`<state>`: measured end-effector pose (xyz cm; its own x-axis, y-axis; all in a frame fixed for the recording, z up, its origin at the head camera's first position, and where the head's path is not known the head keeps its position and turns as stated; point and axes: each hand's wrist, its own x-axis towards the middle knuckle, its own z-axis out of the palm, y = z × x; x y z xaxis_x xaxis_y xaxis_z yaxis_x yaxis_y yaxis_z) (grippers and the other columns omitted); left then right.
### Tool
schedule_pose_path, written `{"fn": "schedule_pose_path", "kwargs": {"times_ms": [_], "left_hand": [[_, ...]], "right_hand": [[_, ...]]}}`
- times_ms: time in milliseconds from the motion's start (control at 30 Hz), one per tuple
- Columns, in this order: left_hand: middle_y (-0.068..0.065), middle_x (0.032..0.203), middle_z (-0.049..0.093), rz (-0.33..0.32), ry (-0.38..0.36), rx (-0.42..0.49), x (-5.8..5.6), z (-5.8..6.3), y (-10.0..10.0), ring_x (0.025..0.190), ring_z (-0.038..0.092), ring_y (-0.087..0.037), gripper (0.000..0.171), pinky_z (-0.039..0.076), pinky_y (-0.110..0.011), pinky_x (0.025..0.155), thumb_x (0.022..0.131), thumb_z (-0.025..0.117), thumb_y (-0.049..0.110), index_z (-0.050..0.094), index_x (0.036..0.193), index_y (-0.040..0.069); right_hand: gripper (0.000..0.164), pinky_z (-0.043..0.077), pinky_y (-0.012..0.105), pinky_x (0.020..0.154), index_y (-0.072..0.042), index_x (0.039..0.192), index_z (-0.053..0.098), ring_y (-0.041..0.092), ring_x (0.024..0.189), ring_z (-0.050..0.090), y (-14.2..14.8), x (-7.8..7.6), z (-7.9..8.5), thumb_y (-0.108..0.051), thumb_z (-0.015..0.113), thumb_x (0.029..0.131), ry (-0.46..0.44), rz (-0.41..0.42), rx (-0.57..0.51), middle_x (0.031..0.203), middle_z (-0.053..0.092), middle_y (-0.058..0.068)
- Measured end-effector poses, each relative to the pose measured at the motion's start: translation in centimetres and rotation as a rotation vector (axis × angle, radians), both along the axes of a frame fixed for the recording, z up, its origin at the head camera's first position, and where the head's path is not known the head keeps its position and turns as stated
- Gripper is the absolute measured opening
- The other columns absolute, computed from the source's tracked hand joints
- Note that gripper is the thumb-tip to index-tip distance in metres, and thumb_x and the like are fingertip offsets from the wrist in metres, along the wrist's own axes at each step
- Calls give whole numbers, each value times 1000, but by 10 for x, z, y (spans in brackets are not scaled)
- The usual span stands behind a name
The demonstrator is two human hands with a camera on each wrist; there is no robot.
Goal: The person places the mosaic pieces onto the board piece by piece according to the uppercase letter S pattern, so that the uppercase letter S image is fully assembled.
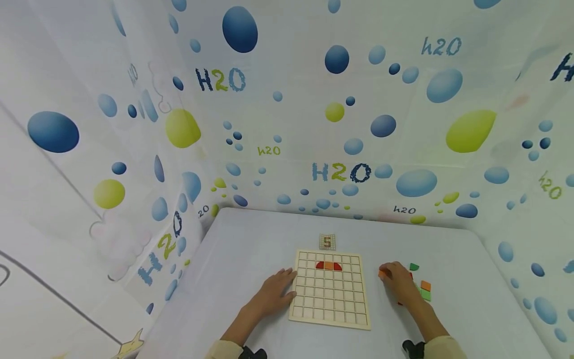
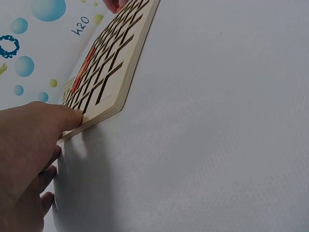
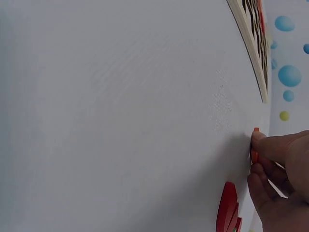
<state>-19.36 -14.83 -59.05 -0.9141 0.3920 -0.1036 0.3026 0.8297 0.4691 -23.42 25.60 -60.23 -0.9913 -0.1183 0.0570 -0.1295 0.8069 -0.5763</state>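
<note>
A white table (image 1: 242,239) bears a gridded board (image 1: 329,300), card (image 1: 327,242), coloured pieces (image 1: 425,286).

Honestly, from my end the right hand (image 1: 400,285) hides some of the loose pieces (image 1: 425,295), my right-wrist feed chops off the board (image 3: 249,48) and a red piece (image 3: 227,205), and I can't tell if the tiny card (image 1: 327,243) says 5 or S.

The white far backdrop (image 1: 305,124) is printed with blue and lime ovals. The pale wooden board (image 1: 329,323) is patterned with a grid; inset pieces (image 1: 329,266) are coloured red and orange, loose pieces (image 1: 425,285) at right orange, red and green.
</note>
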Motion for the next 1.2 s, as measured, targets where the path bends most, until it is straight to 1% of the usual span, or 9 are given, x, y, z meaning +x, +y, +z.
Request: {"fn": "schedule_pose_path", "kwargs": {"times_ms": [167, 267, 400, 567, 733, 833, 900, 1067, 1200], "left_hand": [[-16, 164, 45, 2, 1, -5, 0, 0, 1, 154, 39, -39, 61, 34, -59, 125, 105, 63, 32, 45, 159, 8], [-15, 164, 45, 5, -2, -7, 0, 0, 1, 155, 38, -38, 62, 34, -58, 125, 105, 63, 32, 45, 159, 9], [-14, 164, 46, 7, 4, -11, 0, 0, 1, 154, 39, -38, 62, 35, -58, 124, 105, 64, 32, 46, 159, 9], [-14, 164, 46, 8, 9, -13, -1, -1, 1, 154, 39, -37, 61, 35, -58, 124, 105, 64, 32, 46, 159, 10], [-13, 165, 45, 21, 3, 4, 0, 0, 1, 155, 38, -37, 61, 34, -58, 125, 105, 63, 32, 46, 159, 10], [-14, 165, 46, 20, 1, 14, 0, 0, 0, 155, 38, -38, 61, 34, -59, 125, 105, 64, 31, 46, 159, 10], [-14, 164, 46, 19, -1, 14, 0, -1, -1, 154, 39, -38, 61, 35, -59, 124, 105, 64, 32, 47, 159, 10], [-13, 164, 47, 14, -8, 6, -1, -4, -1, 154, 39, -38, 61, 35, -59, 124, 104, 65, 33, 47, 159, 11], [-14, 163, 47, 7, -3, 11, -2, -3, -1, 154, 40, -38, 61, 36, -60, 123, 104, 65, 32, 47, 158, 11]], "right_hand": [[23, 57, 56, 98, 4, 118, 70, 33, 105, 65, -10, -7, -1, -6, 74, 98, 11, 12, -31, 110, 68, 17], [23, 57, 55, 97, 5, 119, 70, 34, 106, 65, -18, -11, 2, -6, 71, 99, 5, 11, -66, 110, 68, 17], [25, 55, 56, 101, 6, 122, 68, 36, 111, 64, -31, -17, 10, -6, 69, 100, -31, 12, -100, 114, 67, 19], [26, 55, 57, 103, 5, 123, 67, 37, 114, 65, -48, -23, 17, -4, 70, 99, -40, 40, -140, 115, 67, 19], [15, 58, 52, 96, 0, 111, 69, 33, 107, 67, -71, -26, 19, 0, 72, 97, -13, 97, -209, 110, 66, 13], [9, 60, 47, 90, -4, 105, 71, 29, 103, 67, -87, -25, 20, -1, 74, 96, -15, 135, -239, 108, 66, 9], [8, 60, 44, 89, -5, 104, 72, 26, 102, 66, -98, -23, 19, -3, 75, 97, -28, 156, -252, 107, 66, 6], [8, 59, 33, 82, -6, 103, 72, 15, 93, 61, -123, -20, 13, -3, 75, 96, -27, 236, -238, 103, 65, 2], [5, 58, 33, 81, -7, 101, 73, 14, 95, 59, -138, -18, 10, -7, 75, 97, -7, 294, -188, 103, 64, 0]]}}
